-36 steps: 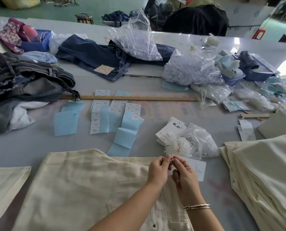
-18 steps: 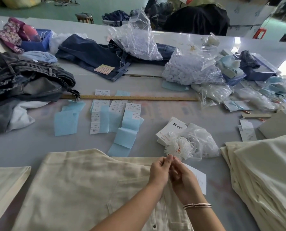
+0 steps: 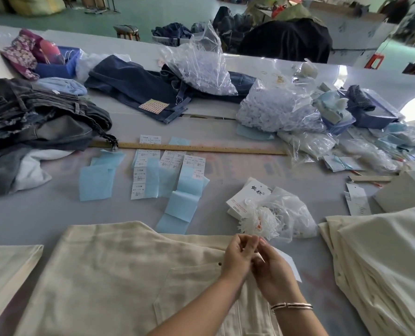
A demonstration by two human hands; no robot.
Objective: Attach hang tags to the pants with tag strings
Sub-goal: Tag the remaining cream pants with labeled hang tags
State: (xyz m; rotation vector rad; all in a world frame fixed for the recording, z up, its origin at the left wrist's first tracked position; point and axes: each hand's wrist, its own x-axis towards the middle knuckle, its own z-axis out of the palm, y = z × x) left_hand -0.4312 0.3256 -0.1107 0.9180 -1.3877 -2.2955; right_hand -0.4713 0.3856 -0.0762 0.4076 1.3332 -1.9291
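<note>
Pinching a thin white tag string point(image 3: 259, 247) between curled left hand point(image 3: 238, 257) and right hand point(image 3: 272, 272), touching; flat white card hang tag point(image 3: 290, 263) just right, over cream cotton pants point(image 3: 119, 275) at table's near edge.

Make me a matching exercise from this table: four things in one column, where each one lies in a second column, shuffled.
1. wooden ruler
2. bundle of tag strings
3. stack of cream pants
4. dark blue jeans

A. far side, under a clear bag
B. right edge of the table
C. just beyond the hands
D. across the middle, above the size stickers

Pairs: 1-D, 2-C, 3-B, 4-A
</note>
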